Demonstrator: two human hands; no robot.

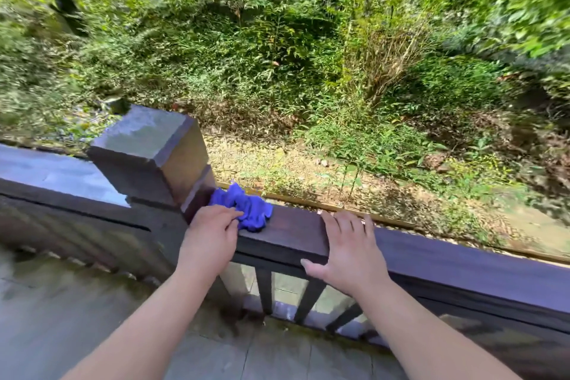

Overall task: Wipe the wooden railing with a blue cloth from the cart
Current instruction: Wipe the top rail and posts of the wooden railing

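Note:
A crumpled blue cloth (245, 206) lies on top of the dark wooden railing (447, 259), right beside the square post (151, 151). My left hand (211, 233) rests on the near edge of the cloth, fingers curled onto it and pressing it to the rail. Further right, my right hand (348, 248) lies flat on the rail top with fingers spread and the thumb hanging over the near side, holding nothing. The cart is out of view.
Vertical balusters (265, 290) run under the rail. A second rail section (52, 173) continues left of the post. Grey stone paving (61, 311) lies underfoot. Beyond the railing the ground drops to leaf litter and dense green plants.

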